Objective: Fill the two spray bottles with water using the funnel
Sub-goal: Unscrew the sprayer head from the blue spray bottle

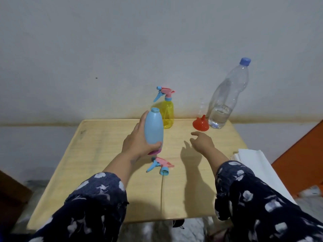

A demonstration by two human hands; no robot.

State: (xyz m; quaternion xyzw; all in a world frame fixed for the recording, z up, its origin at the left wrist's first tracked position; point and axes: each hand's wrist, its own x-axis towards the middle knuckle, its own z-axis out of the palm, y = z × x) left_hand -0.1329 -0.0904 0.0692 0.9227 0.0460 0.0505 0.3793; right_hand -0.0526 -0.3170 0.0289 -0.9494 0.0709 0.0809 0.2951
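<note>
Wooden table [97, 154] (grey wall [104, 49] behind).

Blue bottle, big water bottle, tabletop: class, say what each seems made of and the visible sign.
Blue bottle: probably opaque matte plastic; even colour, moulded threaded neck.
Water bottle: thin clear plastic, glossy; the water and wall show through it.
Tabletop: looks like pale wood or wood-look laminate; faint grain lines, cannot tell which.
</note>
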